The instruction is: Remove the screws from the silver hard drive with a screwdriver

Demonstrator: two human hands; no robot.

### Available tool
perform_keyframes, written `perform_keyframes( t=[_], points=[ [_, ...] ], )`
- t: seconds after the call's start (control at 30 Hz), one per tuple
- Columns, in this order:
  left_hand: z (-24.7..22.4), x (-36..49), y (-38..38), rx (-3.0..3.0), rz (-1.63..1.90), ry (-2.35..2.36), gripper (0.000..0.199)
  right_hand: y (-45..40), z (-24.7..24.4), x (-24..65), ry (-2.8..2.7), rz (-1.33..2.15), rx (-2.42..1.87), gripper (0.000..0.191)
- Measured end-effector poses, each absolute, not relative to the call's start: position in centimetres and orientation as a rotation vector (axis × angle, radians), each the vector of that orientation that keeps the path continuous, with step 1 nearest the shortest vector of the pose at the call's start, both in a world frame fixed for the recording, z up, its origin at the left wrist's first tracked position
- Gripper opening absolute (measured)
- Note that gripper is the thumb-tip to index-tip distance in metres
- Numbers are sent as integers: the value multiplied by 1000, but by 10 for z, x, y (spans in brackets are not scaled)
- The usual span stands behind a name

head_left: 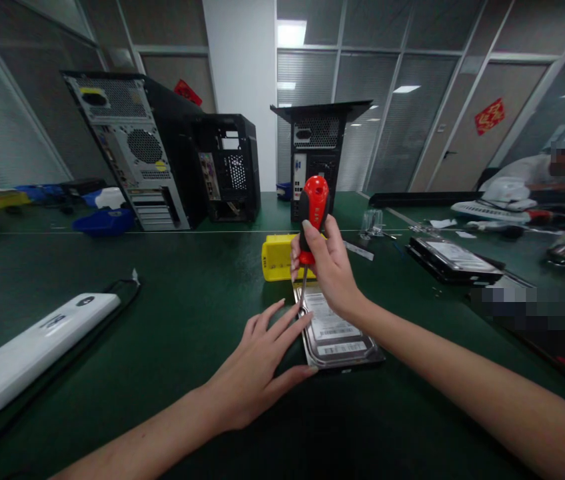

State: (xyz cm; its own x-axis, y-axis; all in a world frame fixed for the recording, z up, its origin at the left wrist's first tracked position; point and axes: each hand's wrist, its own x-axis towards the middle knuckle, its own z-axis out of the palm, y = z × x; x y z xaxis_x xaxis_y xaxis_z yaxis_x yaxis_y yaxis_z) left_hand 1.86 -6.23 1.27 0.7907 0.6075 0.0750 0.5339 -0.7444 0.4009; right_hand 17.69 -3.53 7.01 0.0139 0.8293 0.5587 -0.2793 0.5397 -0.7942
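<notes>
A hard drive (338,332) with white labels lies flat on the green table in front of me. My right hand (330,267) is wrapped round the handle of a red and black screwdriver (316,200), which stands nearly upright. Its thin shaft points down at the drive's left edge, and the tip meets the cover by my left fingertips. My left hand (267,360) has its fingers spread, with fingertips resting on the left side of the drive. Just behind the drive sits a yellow plastic bin (277,257), partly hidden by my right hand.
Computer cases (145,147) stand at the back, another case (315,153) behind the screwdriver. A white power strip (42,347) lies left, a blue tray (103,222) beyond it. More hard drives (455,257) are stacked at right, near another person (537,173).
</notes>
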Motion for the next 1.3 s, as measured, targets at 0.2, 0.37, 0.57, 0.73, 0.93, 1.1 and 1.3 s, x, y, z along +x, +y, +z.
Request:
perform_keyframes(
  t=[0.2, 0.37, 0.57, 0.73, 0.93, 1.1, 1.3],
  points=[
    [18, 18, -64, 2607, 273, 854, 62, -29, 71, 186, -1356, 881, -570, 24],
    [20, 19, -65, 2591, 259, 898, 61, -26, 76, 190, -1367, 871, -623, 25],
    [20, 19, -65, 2593, 243, 896, 62, -27, 81, 189, -1303, 929, -633, 24],
    [21, 19, -66, 2590, 237, 915, 62, -28, 83, 187, -1263, 908, -676, 39],
    [20, 20, -65, 2590, 233, 913, 62, -27, 82, 185, -1339, 860, -678, 31],
    [16, 19, -63, 2597, 252, 908, 63, -24, 82, 184, -1347, 977, -589, 17],
    [15, 18, -63, 2616, 261, 903, 62, -30, 87, 184, -1304, 952, -678, 33]
  ],
)
